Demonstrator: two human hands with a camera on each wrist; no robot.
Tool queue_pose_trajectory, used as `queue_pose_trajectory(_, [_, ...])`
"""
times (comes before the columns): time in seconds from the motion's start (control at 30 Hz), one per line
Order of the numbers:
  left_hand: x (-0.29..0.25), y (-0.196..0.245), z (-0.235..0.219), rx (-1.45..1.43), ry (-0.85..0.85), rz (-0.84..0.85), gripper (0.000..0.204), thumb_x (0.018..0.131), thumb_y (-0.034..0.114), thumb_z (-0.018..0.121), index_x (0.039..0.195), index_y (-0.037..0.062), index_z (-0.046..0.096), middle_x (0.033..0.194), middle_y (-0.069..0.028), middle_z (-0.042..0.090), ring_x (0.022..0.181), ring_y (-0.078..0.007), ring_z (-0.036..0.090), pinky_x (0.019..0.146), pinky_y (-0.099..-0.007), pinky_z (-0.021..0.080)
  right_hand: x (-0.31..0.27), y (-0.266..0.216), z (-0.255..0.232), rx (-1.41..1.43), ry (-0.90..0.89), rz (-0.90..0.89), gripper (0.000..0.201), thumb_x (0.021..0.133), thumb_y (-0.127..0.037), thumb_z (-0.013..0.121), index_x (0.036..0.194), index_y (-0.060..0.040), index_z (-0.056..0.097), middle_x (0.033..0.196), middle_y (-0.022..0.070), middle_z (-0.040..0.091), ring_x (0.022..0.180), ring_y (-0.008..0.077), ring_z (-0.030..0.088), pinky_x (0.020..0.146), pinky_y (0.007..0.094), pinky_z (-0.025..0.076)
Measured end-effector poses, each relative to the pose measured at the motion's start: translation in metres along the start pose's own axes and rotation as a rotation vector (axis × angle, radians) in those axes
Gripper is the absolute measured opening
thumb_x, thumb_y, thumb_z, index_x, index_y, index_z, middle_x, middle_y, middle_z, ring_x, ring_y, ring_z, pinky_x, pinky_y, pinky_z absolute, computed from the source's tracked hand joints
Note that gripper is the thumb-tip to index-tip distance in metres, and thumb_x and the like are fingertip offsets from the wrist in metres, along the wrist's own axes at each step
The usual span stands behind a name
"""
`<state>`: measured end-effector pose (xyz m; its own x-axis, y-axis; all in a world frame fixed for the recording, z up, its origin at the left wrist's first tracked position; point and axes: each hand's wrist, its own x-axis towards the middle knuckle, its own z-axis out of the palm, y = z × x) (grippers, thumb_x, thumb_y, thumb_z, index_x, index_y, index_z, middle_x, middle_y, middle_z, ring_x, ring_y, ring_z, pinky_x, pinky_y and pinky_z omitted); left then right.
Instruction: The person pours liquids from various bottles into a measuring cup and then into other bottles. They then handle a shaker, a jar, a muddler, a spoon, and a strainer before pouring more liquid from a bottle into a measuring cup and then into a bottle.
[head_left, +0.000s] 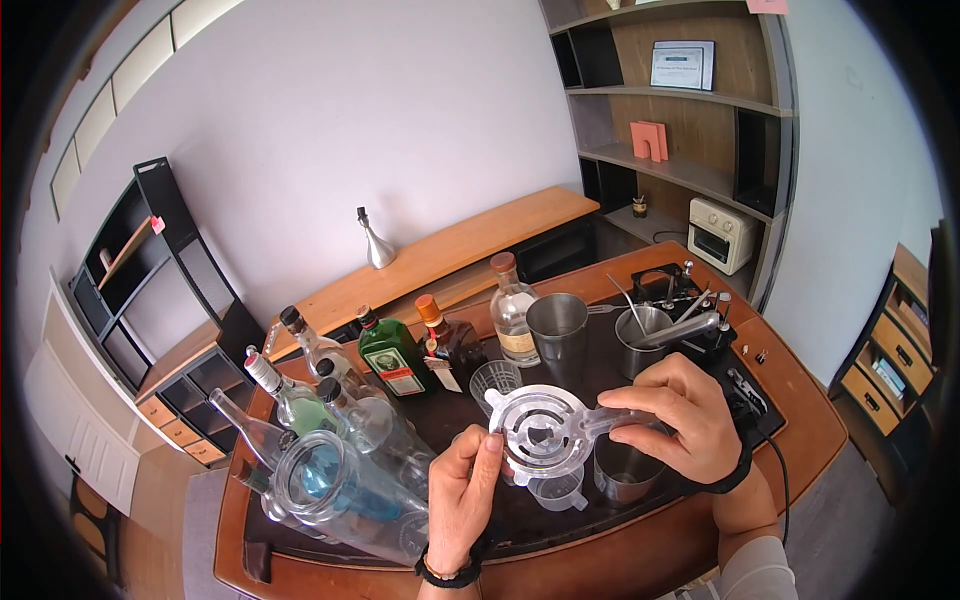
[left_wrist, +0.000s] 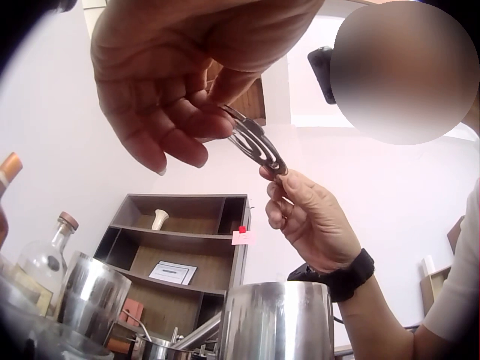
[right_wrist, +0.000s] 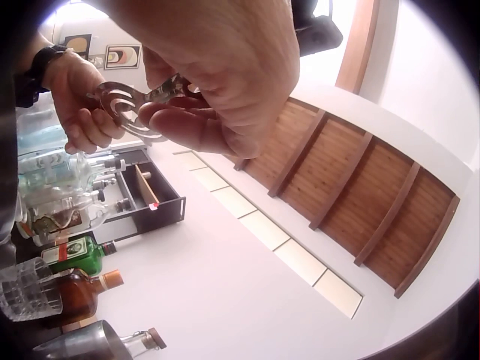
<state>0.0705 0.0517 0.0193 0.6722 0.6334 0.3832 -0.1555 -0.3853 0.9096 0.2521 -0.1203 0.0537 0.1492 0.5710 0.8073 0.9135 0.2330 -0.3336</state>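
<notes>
Metal strainer [head_left: 541,436], long axis crosswise, handle [head_left: 608,421] rightward; left fingers [head_left: 485,465] clamped on rim [head_left: 545,391], right fingers [head_left: 648,402] on handle.

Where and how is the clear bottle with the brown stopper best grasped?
Probably the clear bottle is best gripped round its neck, just under the brown stopper, coming down from above. It stands upright and narrows there, while its body sits between the tall metal tumbler and the orange-capped bottle, leaving little finger room.
</notes>
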Motion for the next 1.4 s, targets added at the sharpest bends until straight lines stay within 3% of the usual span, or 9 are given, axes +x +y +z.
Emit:
queue_pose_trajectory(0.5, [-0.002, 0.005, 0.001, -0.069, 0.047, 0.018, 0.031, 0.103, 0.015, 0.057, 0.077, -0.0009, 0.058, 0.067, -0.0006, 0.058, 0.066, -0.0068, 0.054, 0.062, -0.0237, 0.042, 0.002, 0.0, 0.001, 0.0, -0.005, -0.023, 0.043, 0.073, -0.012, 0.085, 0.114, -0.0122, 0.071, 0.088, 0.0034, 0.06, 0.073, 0.0188, 0.058, 0.061, 0.0308, 0.046])
queue_pose_trajectory(0.9, [-0.002, 0.007, 0.002, -0.093, 0.056, 0.089, 0.035, 0.105, 0.022, 0.055, 0.078, -0.0007, 0.058, 0.07, -0.0003, 0.056, 0.066, -0.0074, 0.053, 0.061, -0.0239, 0.042, 0.0, 0.002, 0.005, 0.028, -0.009, 0.004, 0.043, 0.074, -0.013, 0.084, 0.114, -0.0126, 0.072, 0.089, 0.0033, 0.061, 0.074, 0.0185, 0.059, 0.062, 0.0306, 0.047])
queue_pose_trajectory(1.4, [-0.003, 0.01, 0.001, -0.114, 0.088, 0.087, 0.036, 0.103, 0.02, 0.059, 0.073, 0.0001, 0.059, 0.067, 0.0006, 0.055, 0.062, -0.0059, 0.049, 0.057, -0.0232, 0.038, -0.001, 0.004, 0.006, 0.039, -0.041, -0.009, 0.044, 0.074, -0.013, 0.084, 0.116, -0.0127, 0.071, 0.092, 0.0039, 0.061, 0.077, 0.0201, 0.06, 0.065, 0.0319, 0.049])
